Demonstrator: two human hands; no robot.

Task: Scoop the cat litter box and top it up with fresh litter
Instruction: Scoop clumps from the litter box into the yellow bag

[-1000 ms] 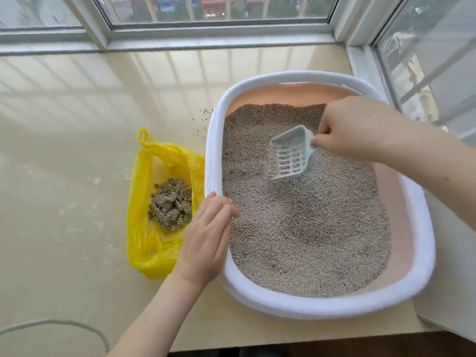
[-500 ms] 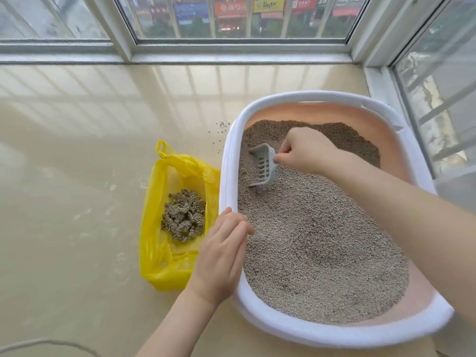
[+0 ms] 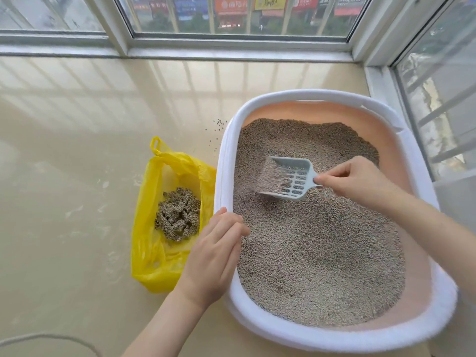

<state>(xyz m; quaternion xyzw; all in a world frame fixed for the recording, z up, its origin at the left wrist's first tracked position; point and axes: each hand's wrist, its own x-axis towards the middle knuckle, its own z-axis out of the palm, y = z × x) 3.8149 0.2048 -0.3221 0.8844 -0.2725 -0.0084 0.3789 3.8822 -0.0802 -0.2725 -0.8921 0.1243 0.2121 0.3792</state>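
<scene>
Swung round since a second ago, the pale blue slotted plastic scoop (image 3: 286, 179) now carries litter at frame centre, mouth toward the left, long axis left-right. Right hand (image 3: 360, 181) pinches its handle; left hand (image 3: 219, 253) rests flat on the white-rimmed peach litter box (image 3: 226, 161). Sifting underway; next, probably tipping clumps into the yellow plastic bag (image 3: 154, 256).

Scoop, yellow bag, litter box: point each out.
scoop (image 3: 288, 177), head view, slotted floor of its pan.
yellow bag (image 3: 144, 256), head view, its left plastic wall.
litter box (image 3: 223, 163), head view, white left rim.
</scene>
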